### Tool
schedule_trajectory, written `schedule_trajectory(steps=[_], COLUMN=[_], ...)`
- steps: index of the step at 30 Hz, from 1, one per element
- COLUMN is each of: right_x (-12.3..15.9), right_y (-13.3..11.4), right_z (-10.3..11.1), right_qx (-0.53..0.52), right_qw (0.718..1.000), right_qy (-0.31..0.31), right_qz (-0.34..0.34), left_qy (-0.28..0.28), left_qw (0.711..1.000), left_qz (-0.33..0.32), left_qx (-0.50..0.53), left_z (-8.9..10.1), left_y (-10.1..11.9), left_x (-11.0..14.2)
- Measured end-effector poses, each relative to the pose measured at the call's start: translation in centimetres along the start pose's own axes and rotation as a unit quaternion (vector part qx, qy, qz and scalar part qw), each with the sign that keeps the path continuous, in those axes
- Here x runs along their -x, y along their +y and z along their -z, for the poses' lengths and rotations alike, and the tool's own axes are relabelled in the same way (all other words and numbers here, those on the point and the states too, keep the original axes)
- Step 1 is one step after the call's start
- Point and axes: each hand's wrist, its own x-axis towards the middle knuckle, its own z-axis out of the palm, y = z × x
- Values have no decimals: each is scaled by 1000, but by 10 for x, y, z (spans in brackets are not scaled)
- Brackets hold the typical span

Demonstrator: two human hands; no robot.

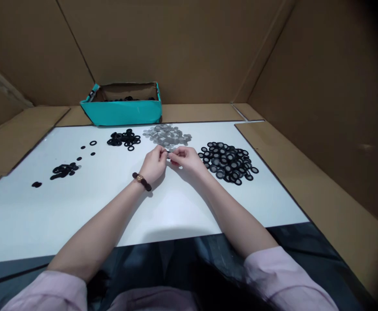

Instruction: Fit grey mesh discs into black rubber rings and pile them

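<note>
My left hand point(155, 164) and my right hand point(186, 159) meet over the middle of the white table. Between their pinched fingertips is a small black ring point(168, 154), mostly covered by the fingers; whether a disc sits inside it I cannot tell. Just beyond the hands lies a pile of thin, translucent grey discs point(168, 134). To the right spreads a heap of black rings with grey discs in their centres point(229, 162). Bare black rings point(124, 138) form a smaller pile to the left of the discs.
A turquoise open box point(124, 113) with black pieces inside stands at the back. Farther left lie a small heap of black pieces point(64, 169) and several scattered ones. Cardboard walls point(189, 52) enclose the white table point(95, 203) at the back and sides.
</note>
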Motion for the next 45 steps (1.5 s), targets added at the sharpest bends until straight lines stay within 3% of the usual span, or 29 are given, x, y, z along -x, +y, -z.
schedule_trajectory(steps=[7, 9, 14, 21, 24, 31, 37, 45], right_x=[-5, -7, -5, 0, -1, -4, -5, 1], right_y=[2, 1, -3, -2, -1, 0, 1, -4], right_z=[11, 14, 13, 8, 5, 6, 10, 5], right_qx=[-26, -27, 2, 107, 80, -63, -76, -10], right_qw=[993, 990, 996, 994, 997, 989, 982, 998], right_qy=[-89, -108, -73, -12, -1, -72, -147, -59], right_qz=[-70, -85, -52, -9, -16, -110, -89, -10], left_qy=[-145, -156, -99, -67, -59, -84, -65, -24], left_qw=[987, 985, 993, 994, 995, 994, 995, 998], left_qz=[-37, -40, -52, -72, -66, -35, -48, -59], left_qx=[65, 65, 45, -50, -40, 53, 57, -14], left_z=[16, 18, 12, 9, 9, 6, 1, 1], left_y=[-11, -14, -15, -11, -9, -13, -9, -7], left_x=[-8, -9, -10, -7, -5, -7, -4, -3])
